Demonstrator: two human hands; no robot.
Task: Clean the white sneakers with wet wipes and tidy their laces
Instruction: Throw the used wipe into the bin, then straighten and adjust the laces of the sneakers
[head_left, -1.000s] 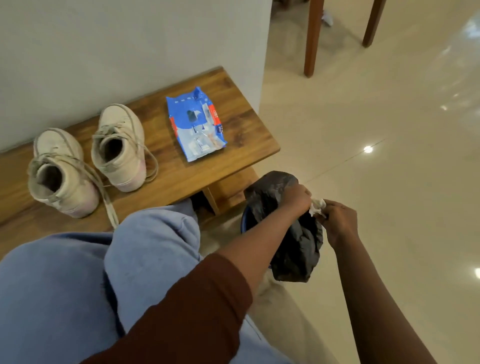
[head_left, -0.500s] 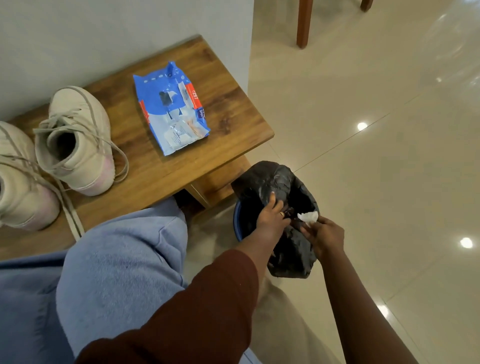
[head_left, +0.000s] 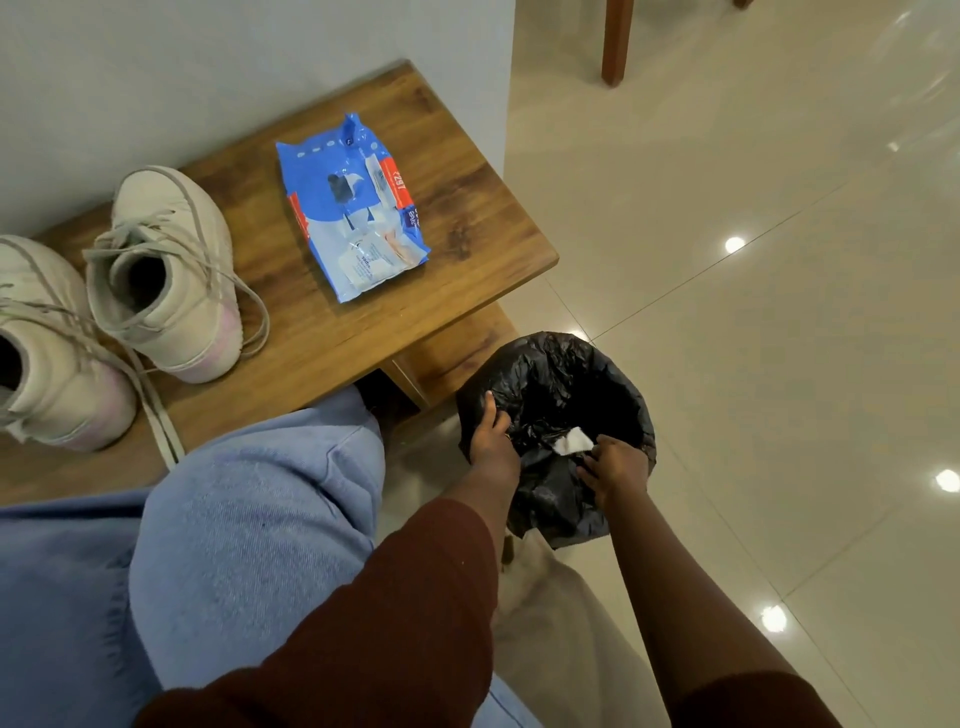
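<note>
- The right hand (head_left: 617, 467) has its fingers curled in and pinches a small crumpled white wipe (head_left: 574, 441) at the fingertips; the wipe sticks up just above the knuckles.
- Hand and wipe are over the open mouth of a black bin bag (head_left: 561, 384), on the side of the opening nearest the person.
- The left hand (head_left: 493, 436) grips the bag's edge on the bench side, with most fingers hooked into the crumpled plastic and one finger lying straight along the rim.
- The two hands are near each other but apart, with folds of the bag between them.
- The bag stands on the pale tiled floor (head_left: 753, 338), just beside the end of a wooden bench (head_left: 467, 218).
- On the bench, near that end, a blue pack of wipes (head_left: 353, 208) lies flat.
- Further along, the first sneaker (head_left: 171, 280) stands upright, toe towards the wall (head_left: 208, 78).
- The second sneaker (head_left: 52, 364) stands just beside it, partly cut off by the edge of the view.
- Both are off-white, with a pinkish tint at the heels.
- Their laces (head_left: 165, 441) are untied and lie loose on the wood, one strand trailing to the bench's front edge.
- A blue trouser leg (head_left: 249, 519) and a dark red sleeve (head_left: 363, 623) fill the foreground.
</note>
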